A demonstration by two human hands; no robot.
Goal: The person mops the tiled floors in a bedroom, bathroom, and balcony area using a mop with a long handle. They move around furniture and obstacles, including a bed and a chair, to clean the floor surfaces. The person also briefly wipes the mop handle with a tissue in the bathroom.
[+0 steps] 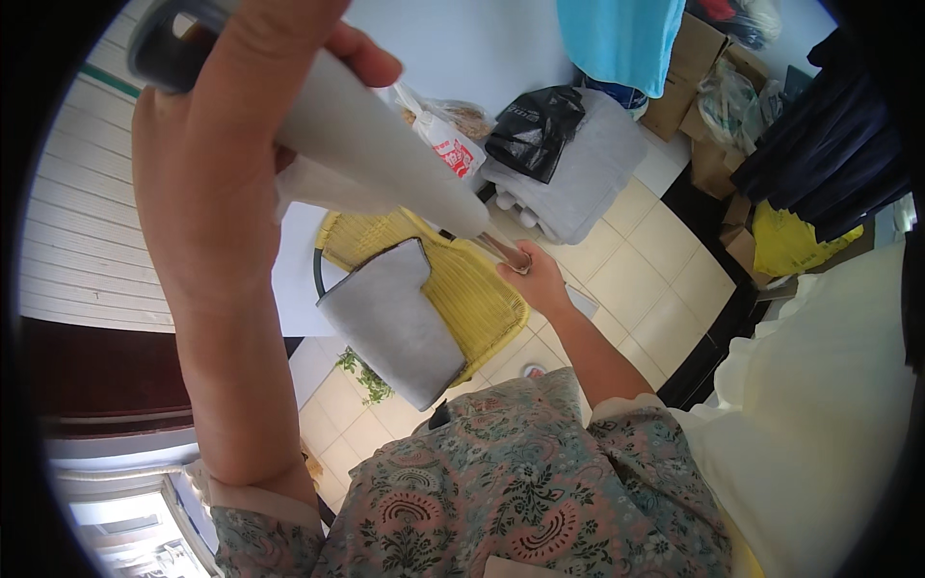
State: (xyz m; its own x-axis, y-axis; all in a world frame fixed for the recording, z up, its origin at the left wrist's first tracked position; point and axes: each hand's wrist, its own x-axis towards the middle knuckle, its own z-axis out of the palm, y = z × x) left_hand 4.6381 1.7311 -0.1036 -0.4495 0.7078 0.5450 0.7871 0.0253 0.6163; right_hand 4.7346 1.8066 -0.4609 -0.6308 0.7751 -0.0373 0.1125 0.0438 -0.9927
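Observation:
My left hand [222, 144] is raised close to the camera and gripped around the upper part of a white tapered tube [385, 154] with a dark grey end cap [164, 48]. The tube slants down to the right and narrows to a thin metal piece. My right hand [535, 281] is closed on that lower end. A flat grey pad [395, 323] hangs tilted just below the tube, over a yellow woven chair [477, 284]. How the pad joins the tube is hidden.
A grey bundle [597, 183] with a black bag [535, 130] lies on the tiled floor [655, 260]. Cardboard boxes [694, 58] and a yellow bag [790, 241] stand at the right. A cream fabric [829, 385] fills the lower right. A small plant [366, 376] sits below the chair.

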